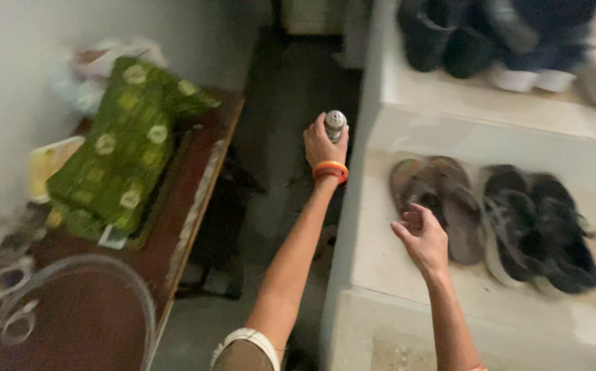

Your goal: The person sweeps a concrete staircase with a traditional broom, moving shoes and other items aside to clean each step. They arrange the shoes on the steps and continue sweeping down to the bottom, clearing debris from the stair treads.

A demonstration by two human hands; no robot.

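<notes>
1. L hand [322,143]: arm stretched fwd over the dark floor gap, fingers wrapped around a small silver-capped bottle [335,124]; cap pokes up above the knuckles. Orange and red wristbands [330,170] on that wrist.
2. Bottle sits just off the left edge of the white stone shelf [408,103], about level w/ its upper step, held in the air, touching only the hand.
3. R hand [422,237]: fingers loosely spread and slightly curled, holding nothing, hovering over the shelf's lower step, just beside the brown sandals [442,203]. Can't tell if a fingertip touches the sandal.
4. Right of the sandals on the same step: pair of black sneakers [545,227], blurred.
5. Shelf's upper step: dark shoes w/ white soles [518,41], row at the far edge.
6. Left of the shelf, across the floor gap: brown wooden table [195,185] against the wall, w/ a folded green patterned cloth [123,148] on it, plastic bags [98,65] behind the cloth, clear tubing [71,295] coiled at the near end.
</notes>
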